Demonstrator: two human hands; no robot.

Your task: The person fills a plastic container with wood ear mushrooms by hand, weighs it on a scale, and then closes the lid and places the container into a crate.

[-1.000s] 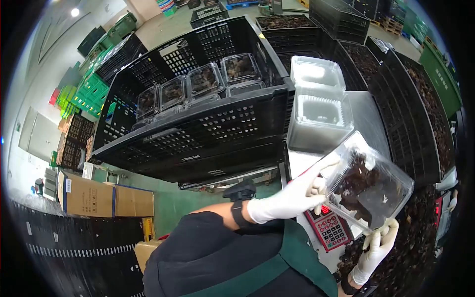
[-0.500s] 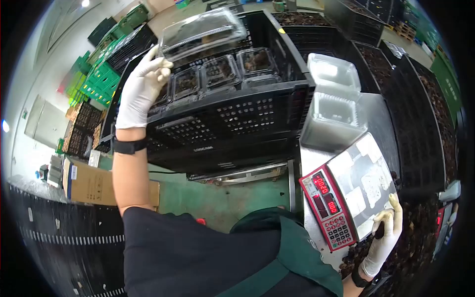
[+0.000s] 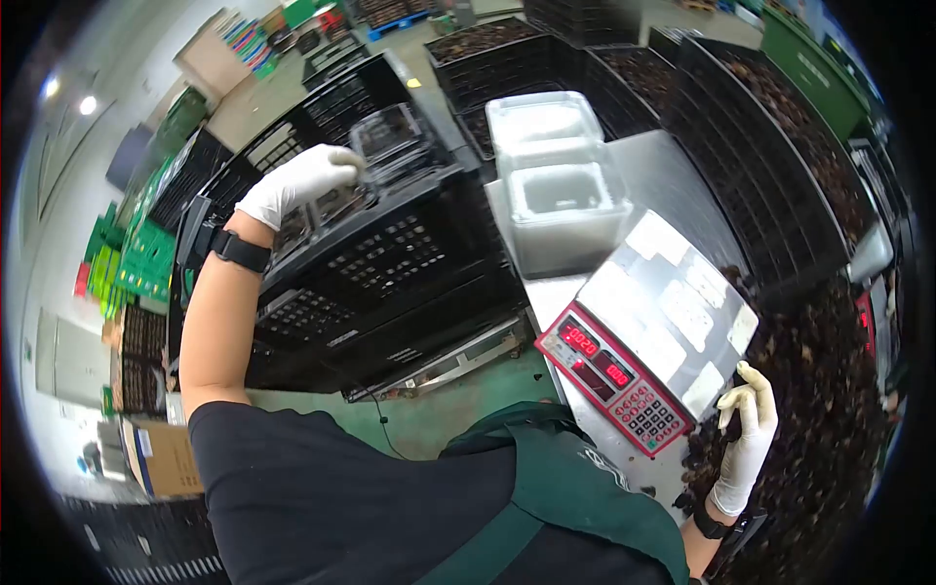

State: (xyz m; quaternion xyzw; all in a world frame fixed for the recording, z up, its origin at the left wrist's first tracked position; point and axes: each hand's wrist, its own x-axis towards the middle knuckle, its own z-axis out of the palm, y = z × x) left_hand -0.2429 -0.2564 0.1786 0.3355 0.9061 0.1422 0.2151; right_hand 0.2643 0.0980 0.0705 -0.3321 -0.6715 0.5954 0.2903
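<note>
Left hand (image 3: 312, 180) is over the black crate (image 3: 390, 268), back of the glove to camera, fingers bent down at the clear containers (image 3: 388, 136) inside. Fingertips are partly hidden, so can't tell whether it's gripping one or just touching. Containers sit in the crate behind its near wall; lower parts are blocked by that wall, some by the glove. Contents look dark, too blurred to make out.

Right hand (image 3: 749, 424) is well apart from the left, just beside the near corner of the scale (image 3: 673, 317), over the pile of dark pieces (image 3: 824, 409). Fingers loosely bent with a gap to the thumb, nothing visible between them. Can't tell whether it touches the scale edge.

Scale is on the table (image 3: 668, 171), plate carrying only pale patches. Red digits lit, too small to read reliably. Stack of clear tubs (image 3: 561, 200) stands behind it; count unclear, walls merge. Right forearm runs out of frame at the bottom. Cardboard box (image 3: 171, 458) is partly hidden by the sleeve. Outer edges go black.
</note>
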